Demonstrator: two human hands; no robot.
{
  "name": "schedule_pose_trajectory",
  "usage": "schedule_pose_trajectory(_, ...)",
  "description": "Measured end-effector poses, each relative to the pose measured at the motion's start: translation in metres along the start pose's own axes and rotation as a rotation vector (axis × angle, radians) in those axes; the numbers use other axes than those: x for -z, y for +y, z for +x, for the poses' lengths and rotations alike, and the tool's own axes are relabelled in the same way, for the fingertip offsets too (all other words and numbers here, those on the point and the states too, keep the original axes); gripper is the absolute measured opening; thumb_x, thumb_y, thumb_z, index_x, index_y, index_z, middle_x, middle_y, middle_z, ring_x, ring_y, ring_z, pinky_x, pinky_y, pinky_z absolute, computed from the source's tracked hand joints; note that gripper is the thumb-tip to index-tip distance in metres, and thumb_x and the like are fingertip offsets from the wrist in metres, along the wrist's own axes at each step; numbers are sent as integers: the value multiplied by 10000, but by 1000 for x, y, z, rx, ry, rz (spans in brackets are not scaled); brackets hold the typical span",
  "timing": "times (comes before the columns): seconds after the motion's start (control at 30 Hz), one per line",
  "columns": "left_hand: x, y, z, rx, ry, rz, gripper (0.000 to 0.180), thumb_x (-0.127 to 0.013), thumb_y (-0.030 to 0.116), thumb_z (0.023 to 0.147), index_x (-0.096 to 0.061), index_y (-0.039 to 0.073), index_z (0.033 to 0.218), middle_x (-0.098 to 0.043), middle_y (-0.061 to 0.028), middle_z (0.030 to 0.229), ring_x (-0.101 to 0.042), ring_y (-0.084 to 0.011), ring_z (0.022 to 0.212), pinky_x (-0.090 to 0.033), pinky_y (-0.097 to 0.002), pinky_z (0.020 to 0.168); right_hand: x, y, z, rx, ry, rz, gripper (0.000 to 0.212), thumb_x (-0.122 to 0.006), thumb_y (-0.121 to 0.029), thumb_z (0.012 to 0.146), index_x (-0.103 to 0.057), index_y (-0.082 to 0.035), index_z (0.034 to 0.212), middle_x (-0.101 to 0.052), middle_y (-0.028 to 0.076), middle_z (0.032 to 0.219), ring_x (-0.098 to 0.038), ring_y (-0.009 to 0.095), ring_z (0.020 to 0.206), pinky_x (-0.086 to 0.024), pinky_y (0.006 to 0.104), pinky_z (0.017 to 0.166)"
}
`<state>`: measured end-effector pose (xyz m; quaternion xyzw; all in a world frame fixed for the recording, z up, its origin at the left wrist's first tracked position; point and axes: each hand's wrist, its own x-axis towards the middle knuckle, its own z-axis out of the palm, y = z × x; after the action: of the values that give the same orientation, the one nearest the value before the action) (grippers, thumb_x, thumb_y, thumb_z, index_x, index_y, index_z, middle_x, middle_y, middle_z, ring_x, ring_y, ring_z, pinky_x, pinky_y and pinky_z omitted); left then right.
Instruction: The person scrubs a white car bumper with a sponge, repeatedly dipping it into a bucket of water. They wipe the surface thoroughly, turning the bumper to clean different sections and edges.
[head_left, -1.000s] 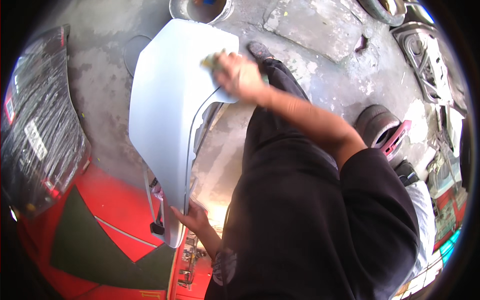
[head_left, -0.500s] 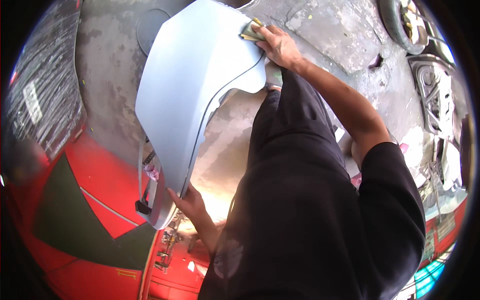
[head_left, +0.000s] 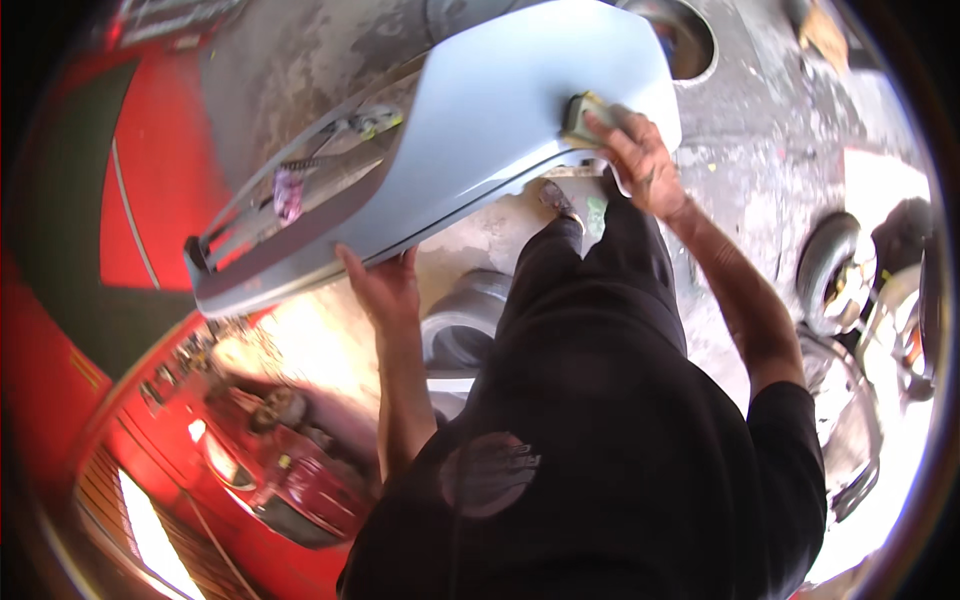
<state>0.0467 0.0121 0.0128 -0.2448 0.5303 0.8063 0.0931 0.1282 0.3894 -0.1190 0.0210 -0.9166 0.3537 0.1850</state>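
Observation:
A pale grey-blue car bumper (head_left: pixel 520 85) stretches from the upper right down to the left, with a dark crease line along its near edge. My left hand (head_left: pixel 388 285) grips that near edge toward the narrow end, thumb on the outer face and fingers mostly hidden underneath. In my right hand (head_left: pixel 648 165) is a sanding block (head_left: pixel 583 120), greenish grey with a yellowish edge. The block rests against the bumper's face at the wide end, just above the crease line. My right fingers are closed over its near side.
A tyre (head_left: pixel 465 325) lies below the bumper, beside my legs. Another round tyre (head_left: pixel 708 45) sits beyond its wide end. A wheel (head_left: pixel 832 270) and car parts stand at right. Red car bodywork (head_left: pixel 165 180) is at left, and a red car (head_left: pixel 300 480) at lower left.
The view has turned, and the bumper now lies more crosswise, its narrow end farther left. The sanding block has shifted from near the panel's far outer edge to beside the crease line.

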Motion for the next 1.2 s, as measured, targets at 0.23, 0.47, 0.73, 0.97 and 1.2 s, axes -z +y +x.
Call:
schedule_pose_trajectory(0.23, 14, -11, -3, 25, -59, -258, 989, -413, 878, 916, -349, 184, 1617, -477, -112, 1587, -511, -346, 1410, -499, -624, 1059, -74, -187, 117, 511, -262, 65, 534, -671, -117, 882, -658, -214, 1406, -590, 168, 1335, -585, 327, 1158, -464, 444, 1029)
schedule_pose_trajectory(0.47, 22, -24, -5, -31, -91, -423, 937, -366, 890, 917, -388, 235, 1586, -523, -91, 1540, -541, -351, 1372, -512, -634, 1002, -25, -47, 97, 180, -407, 91, 570, -779, -92, 870, -644, -149, 1421, -597, 184, 1370, -578, 407, 1253, -570, 491, 994)
schedule_pose_trajectory(0.73, 56, -37, 6, -41, -385, -648, 690, -395, 646, 1073, -359, 184, 1584, -462, -132, 1556, -467, -332, 1424, -434, -581, 1131, -138, -298, 150, 672, -467, 122, 561, -760, -162, 850, -677, -199, 1404, -569, 160, 1371, -558, 362, 1258, -439, 479, 1076)
schedule_pose_trajectory(0.97, 119, -7, -7, -16, -94, -553, 664, -379, 597, 1099, -301, 174, 1604, -438, -149, 1567, -467, -348, 1415, -404, -601, 1140, -99, -218, 119, 447, -440, 118, 581, -775, -72, 810, -692, -144, 1380, -587, 185, 1319, -595, 393, 1200, -480, 500, 1020)
schedule_pose_trajectory(1.2, 98, 5, 6, -146, -338, -765, 740, -357, 622, 1097, -272, 99, 1613, -455, -145, 1546, -465, -323, 1425, -422, -524, 1156, -179, -371, 163, 611, -599, 50, 515, -750, -159, 872, -685, -159, 1383, -584, 188, 1339, -571, 369, 1204, -451, 458, 1045)
